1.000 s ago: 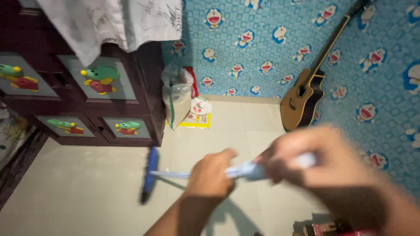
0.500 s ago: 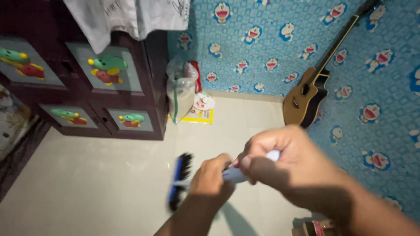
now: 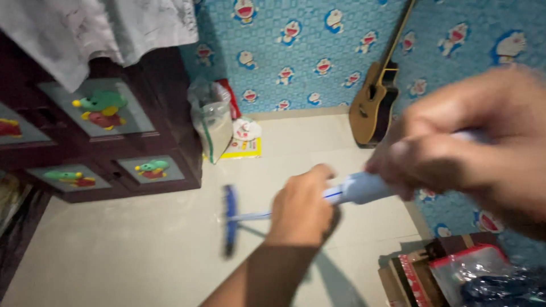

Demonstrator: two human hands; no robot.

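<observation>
- Hands: both are closed on one long-handled broom [image 3: 296, 207], held out over the tiled floor [image 3: 114, 250].
- Left hand [image 3: 301, 207]: grip wrapped fully round the thin pale-blue shaft, about midway along its visible length; knuckles face the camera and the forearm enters from the bottom edge.
- Right hand [image 3: 466, 142]: close to the camera and blurred; grip closed round the thicker upper end of the handle, fingers curled over it, a short white stretch of handle showing beyond the hand.
- Broom head [image 3: 230, 219]: blue back with dark bristles, seen edge-on and blurred, at the far end of the shaft. Whether it touches the floor cannot be told.
- Dark wooden cabinet [image 3: 114, 142]: stands left of the broom head, its door panels bearing green and red cartoon figures; white cloth [image 3: 85, 28] hangs over its top.
- Clear plastic bag [image 3: 213, 122]: leans against the cabinet's right side, with a yellow-edged packet [image 3: 244, 145] on the floor beside it.
- Acoustic guitar [image 3: 375, 105]: propped upright against the blue cartoon-patterned wall [image 3: 296, 51], well apart from the hands.
- Cardboard box [image 3: 415, 273]: at the lower right corner, holding plastic-wrapped items.
</observation>
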